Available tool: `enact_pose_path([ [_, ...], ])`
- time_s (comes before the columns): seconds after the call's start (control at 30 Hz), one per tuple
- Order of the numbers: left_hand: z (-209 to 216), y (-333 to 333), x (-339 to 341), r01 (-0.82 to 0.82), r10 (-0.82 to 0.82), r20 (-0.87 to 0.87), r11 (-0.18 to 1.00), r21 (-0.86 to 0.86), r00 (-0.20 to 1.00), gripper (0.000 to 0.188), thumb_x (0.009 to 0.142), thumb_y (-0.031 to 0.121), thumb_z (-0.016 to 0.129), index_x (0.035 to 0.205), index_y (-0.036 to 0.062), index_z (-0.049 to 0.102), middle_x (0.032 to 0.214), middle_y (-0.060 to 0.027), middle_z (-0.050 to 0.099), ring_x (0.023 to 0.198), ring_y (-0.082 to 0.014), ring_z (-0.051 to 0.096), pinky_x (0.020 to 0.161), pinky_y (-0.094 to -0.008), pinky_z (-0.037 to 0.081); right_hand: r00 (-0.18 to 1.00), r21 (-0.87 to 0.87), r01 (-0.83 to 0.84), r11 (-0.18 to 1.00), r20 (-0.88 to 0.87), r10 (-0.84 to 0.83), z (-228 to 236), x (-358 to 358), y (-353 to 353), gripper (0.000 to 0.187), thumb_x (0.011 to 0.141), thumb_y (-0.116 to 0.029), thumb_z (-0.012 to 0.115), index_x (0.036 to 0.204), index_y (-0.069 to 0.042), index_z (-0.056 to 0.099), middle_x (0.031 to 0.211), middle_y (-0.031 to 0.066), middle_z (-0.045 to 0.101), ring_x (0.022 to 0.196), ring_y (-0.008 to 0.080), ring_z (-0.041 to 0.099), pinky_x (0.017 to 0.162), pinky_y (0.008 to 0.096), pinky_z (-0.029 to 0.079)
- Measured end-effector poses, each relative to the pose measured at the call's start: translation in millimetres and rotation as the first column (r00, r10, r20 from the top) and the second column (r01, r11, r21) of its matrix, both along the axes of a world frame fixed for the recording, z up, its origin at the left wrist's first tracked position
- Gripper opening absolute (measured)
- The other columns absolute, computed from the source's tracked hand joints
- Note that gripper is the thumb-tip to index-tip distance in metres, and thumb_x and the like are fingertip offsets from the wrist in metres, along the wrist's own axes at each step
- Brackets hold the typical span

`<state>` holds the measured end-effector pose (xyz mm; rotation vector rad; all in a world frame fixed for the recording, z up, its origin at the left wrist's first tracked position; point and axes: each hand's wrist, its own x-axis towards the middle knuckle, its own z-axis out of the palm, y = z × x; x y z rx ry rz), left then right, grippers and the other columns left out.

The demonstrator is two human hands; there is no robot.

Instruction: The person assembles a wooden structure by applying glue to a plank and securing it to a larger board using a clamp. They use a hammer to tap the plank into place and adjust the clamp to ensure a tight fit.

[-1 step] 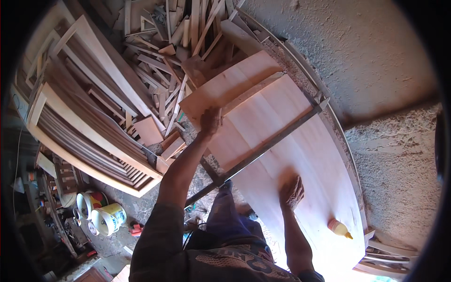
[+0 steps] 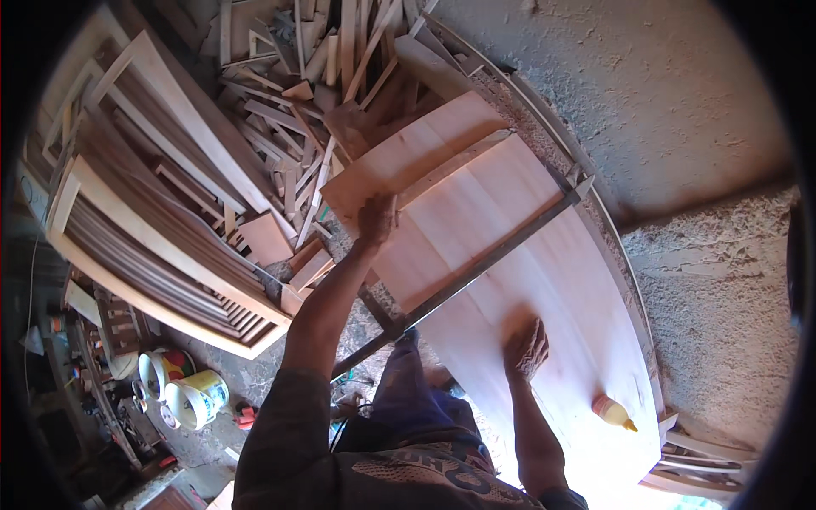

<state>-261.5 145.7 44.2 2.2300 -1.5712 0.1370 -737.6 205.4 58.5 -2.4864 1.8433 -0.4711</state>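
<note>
Pretty dusty corner of a workshop here: rough wall (image 2: 680,85) off past the right hand's side, and a big scrap heap (image 2: 297,127) beyond the left hand.

The panel (image 2: 586,314) is wide and pale, and it's under or right beside both hands. Left hand (image 2: 376,221) is out at its left edge, by the far corner, fingers bent. My guess is it's there to steady that edge, but I can't tell if the fingers are actually closed on the wood. Right hand (image 2: 529,350) is over the flat face, fingers loosely curled; can't tell whether it's touching, or whether anything's tucked in the palm.

Between the hands, a metal bar (image 2: 489,259) runs slantwise across the panel. Looks like a clamp to me, probably laid that way so it spans the full width and squeezes edge to edge. Just past the left hand there's a board (image 2: 416,140) sticking out beyond the panel's end, maybe as support, though I can't see how far under it goes.

The bottle (image 2: 614,413) lies on its side, right of the right hand and nearer the body, presumably for easy reach. Slatted frames (image 2: 183,255) lean well left of the left hand, likely just parked out of the way.
</note>
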Motion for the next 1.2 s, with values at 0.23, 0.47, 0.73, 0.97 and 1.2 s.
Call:
enact_pose_path([
  [0.23,-1,-10,7,-0.050,0.048,0.040,0.997,0.060,0.998,0.048,0.082,0.032,0.074,0.125,0.0229,0.056,0.108,-0.0097,0.059,0.094,-0.0349,0.062,0.072,-0.0494,0.054,0.994,0.016,0.058,0.998,-0.089,-0.056,6,8,0,0.062,0.094,-0.031,0.058,0.150,-0.013,0.041,0.149,0.0144,0.043,0.132,0.0369,0.043,0.108,0.0533,0.034],
  [0.47,9,-34,-1,-0.045,0.061,-0.107,0.988,0.149,0.992,0.047,0.086,0.030,0.071,0.129,0.0218,0.055,0.112,-0.0117,0.057,0.104,-0.0347,0.058,0.081,-0.0506,0.051,0.994,-0.007,0.046,0.999,-0.094,-0.047,5,7,-5,0.061,0.093,-0.033,0.057,0.149,-0.015,0.043,0.149,0.0143,0.043,0.132,0.0371,0.043,0.108,0.0535,0.034],
  [0.73,17,-37,-12,-0.151,0.169,-0.150,0.981,0.124,0.974,0.075,0.078,0.029,0.079,0.144,0.0196,0.045,0.120,-0.0127,0.055,0.110,-0.0355,0.056,0.087,-0.0535,0.049,0.986,0.021,0.057,0.998,-0.156,-0.053,3,4,-1,0.062,0.094,-0.033,0.058,0.151,-0.015,0.041,0.152,0.0142,0.042,0.132,0.0381,0.042,0.107,0.0546,0.035],
  [0.97,27,32,25,-0.066,0.032,-0.192,0.982,-0.175,0.981,0.080,0.071,0.017,0.084,0.142,0.0144,0.047,0.126,-0.0126,0.057,0.119,-0.0359,0.052,0.102,-0.0554,0.040,0.987,-0.046,0.009,0.999,-0.159,-0.017,3,8,1,0.057,0.097,-0.031,0.053,0.150,-0.013,0.043,0.150,0.0154,0.045,0.127,0.0400,0.047,0.102,0.0561,0.038],
  [1.2,21,37,6,-0.180,0.178,-0.052,0.983,-0.029,0.983,0.054,0.071,0.026,0.082,0.120,0.0159,0.061,0.113,-0.0073,0.061,0.119,-0.0304,0.051,0.109,-0.0587,0.028,0.982,-0.038,0.020,0.999,-0.185,-0.027,1,4,0,0.057,0.098,-0.036,0.050,0.151,-0.014,0.042,0.149,0.0147,0.046,0.127,0.0392,0.047,0.102,0.0573,0.038],
])
